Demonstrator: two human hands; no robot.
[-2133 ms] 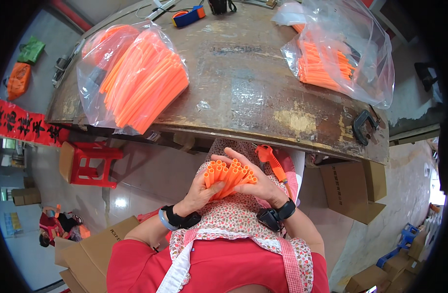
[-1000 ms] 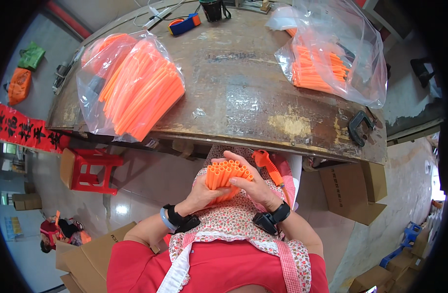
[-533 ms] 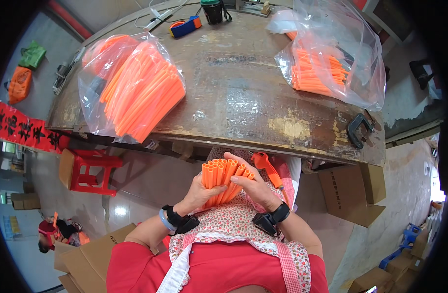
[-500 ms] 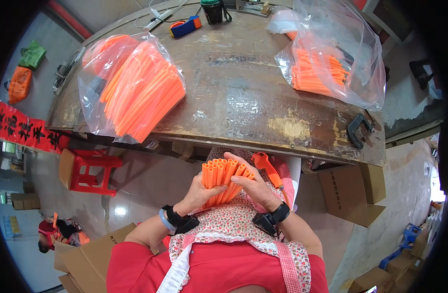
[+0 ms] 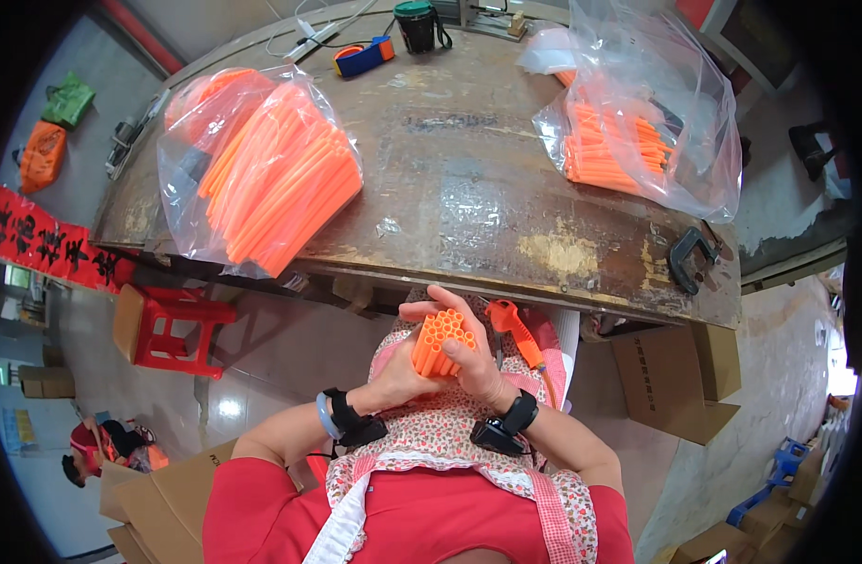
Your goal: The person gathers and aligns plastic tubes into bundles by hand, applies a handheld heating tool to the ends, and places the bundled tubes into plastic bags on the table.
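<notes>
Between my two hands, over my lap, is a tight bundle of orange tubes [image 5: 442,344], its hollow ends facing up. My left hand [image 5: 400,375] wraps the bundle's left and lower side. From the right, my right hand [image 5: 478,362] presses round it, with the thumb near the tube ends and some fingers stretched out beyond. The lower part of the bundle is hidden by the hands. An orange tool with a cord [image 5: 515,331], its kind unclear, lies on my lap to the right of the hands.
Ahead stands a worn wooden table [image 5: 431,207]. On it are a filled bag of orange tubes [image 5: 285,174] at left, another open bag [image 5: 628,141] at right, a black clamp [image 5: 687,256], and a dark cup [image 5: 417,28]. A red stool [image 5: 182,329] and cardboard boxes [image 5: 671,376] stand beside me.
My hands have squeezed the spread tubes into a tighter, more even bundle. The right hand has moved inward and round it.
</notes>
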